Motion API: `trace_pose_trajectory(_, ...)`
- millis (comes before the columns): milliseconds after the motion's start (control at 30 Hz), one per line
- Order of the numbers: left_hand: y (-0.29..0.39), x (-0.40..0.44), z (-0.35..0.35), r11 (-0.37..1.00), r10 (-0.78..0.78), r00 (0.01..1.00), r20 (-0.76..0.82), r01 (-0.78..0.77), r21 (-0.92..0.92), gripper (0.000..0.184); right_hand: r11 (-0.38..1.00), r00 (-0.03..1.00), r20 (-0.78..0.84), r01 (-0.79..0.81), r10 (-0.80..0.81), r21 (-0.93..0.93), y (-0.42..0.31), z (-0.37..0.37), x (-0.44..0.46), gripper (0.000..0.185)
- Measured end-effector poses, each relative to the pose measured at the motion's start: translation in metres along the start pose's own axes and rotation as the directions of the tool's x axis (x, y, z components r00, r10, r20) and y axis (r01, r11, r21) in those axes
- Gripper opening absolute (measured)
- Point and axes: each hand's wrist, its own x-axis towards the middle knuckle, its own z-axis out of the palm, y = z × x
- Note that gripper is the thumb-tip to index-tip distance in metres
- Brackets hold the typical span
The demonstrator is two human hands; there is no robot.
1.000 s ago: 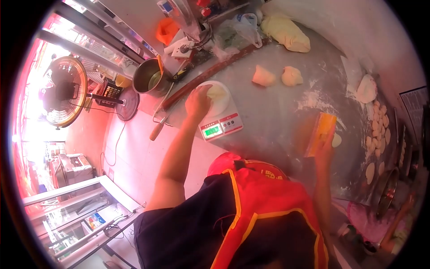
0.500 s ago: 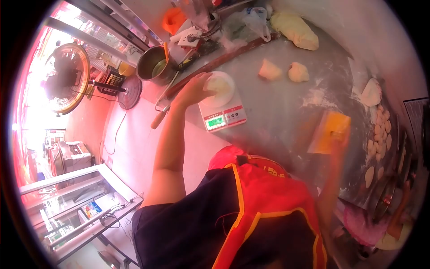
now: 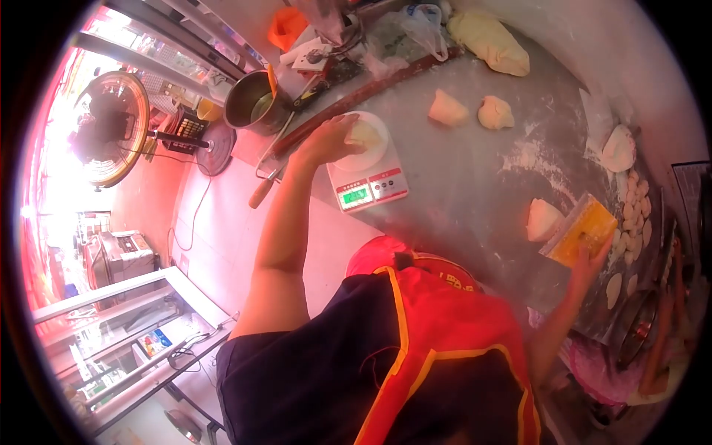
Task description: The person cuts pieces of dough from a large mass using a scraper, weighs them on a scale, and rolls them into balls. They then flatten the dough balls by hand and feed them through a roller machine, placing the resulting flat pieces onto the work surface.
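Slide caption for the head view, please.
Left hand at a dough piece on a digital scale; right hand holding a yellow dough scraper beside a dough lump on the worktop.

Bare left arm [image 3: 285, 230] and bare right arm [image 3: 555, 330] reach outward, spread wide apart.
The left arm stretches toward the far side, elbow slightly bent, its bare left hand [image 3: 328, 141] back upward, thumb and fingers [image 3: 347, 126] parted and pointing right. The right arm angles out to the right, its bare right hand [image 3: 589, 256] nearer than the left, fingers closed in a grip.
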Motion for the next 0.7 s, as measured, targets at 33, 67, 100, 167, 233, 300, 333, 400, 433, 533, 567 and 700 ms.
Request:
trace_pose_trajectory(33, -0.002, 0.002, 0.003, 0.999, -0.010, 1.000, -0.012, 0.010, 0.035, 0.071, 1.000, 1.000, -0.004, -0.023, 0.023, -0.001, -0.004, -0.001, -0.002, 0.067)
trace_pose_trajectory(67, -0.006, 0.004, 0.008, 0.997, -0.018, 1.000, -0.024, 0.020, 0.069, 0.071, 0.999, 0.999, -0.008, -0.046, 0.046, -0.002, -0.007, -0.001, -0.004, 0.066)
trace_pose_trajectory(100, -0.006, 0.006, 0.010, 0.994, -0.026, 0.999, -0.036, 0.029, 0.102, 0.070, 0.998, 0.998, -0.005, -0.059, 0.059, -0.004, -0.006, -0.003, -0.005, 0.067)
trace_pose_trajectory(167, -0.004, 0.006, 0.011, 0.992, -0.058, 0.996, -0.073, 0.066, 0.107, 0.064, 0.996, 0.996, 0.001, -0.085, 0.085, -0.008, -0.005, -0.006, -0.006, 0.067)
trace_pose_trajectory(233, 0.008, 0.005, 0.007, 0.986, -0.082, 0.992, -0.094, 0.094, 0.138, 0.058, 0.997, 0.999, 0.017, -0.028, 0.029, -0.069, 0.010, -0.010, -0.004, 0.067)
trace_pose_trajectory(300, 0.026, 0.004, 0.001, 0.975, -0.091, 0.991, -0.100, 0.109, 0.195, 0.050, 0.995, 0.999, 0.031, 0.013, -0.010, -0.102, 0.018, -0.015, -0.005, 0.067)
trace_pose_trajectory(333, 0.043, 0.003, -0.004, 0.973, -0.048, 0.995, -0.093, 0.067, 0.220, 0.049, 0.994, 0.999, 0.033, 0.023, -0.020, -0.106, 0.017, -0.015, -0.005, 0.068)
trace_pose_trajectory(400, 0.079, 0.006, -0.002, 0.965, 0.057, 0.996, -0.065, -0.038, 0.261, 0.045, 0.992, 0.996, 0.040, 0.080, -0.076, -0.096, 0.018, -0.017, -0.007, 0.068)
trace_pose_trajectory(433, 0.089, 0.014, 0.007, 0.973, 0.153, 0.985, -0.084, -0.135, 0.190, 0.041, 0.988, 0.991, 0.048, 0.130, -0.126, -0.082, 0.020, -0.015, -0.007, 0.068)
trace_pose_trajectory(533, 0.121, 0.046, 0.048, 0.942, 0.335, 0.940, -0.061, -0.335, 0.003, 0.040, 0.988, 0.989, 0.069, 0.137, -0.131, -0.075, -0.002, -0.013, -0.015, 0.067)
trace_pose_trajectory(567, 0.131, 0.058, 0.066, 0.917, 0.396, 0.917, -0.055, -0.398, -0.024, 0.041, 0.969, 0.983, 0.092, 0.174, -0.159, -0.177, -0.002, -0.013, -0.017, 0.066)
trace_pose_trajectory(700, 0.148, 0.092, 0.131, 0.898, 0.440, 0.898, -0.013, -0.440, -0.001, 0.047, 0.928, 0.965, 0.261, 0.078, 0.021, -0.363, -0.020, -0.021, -0.029, 0.066)
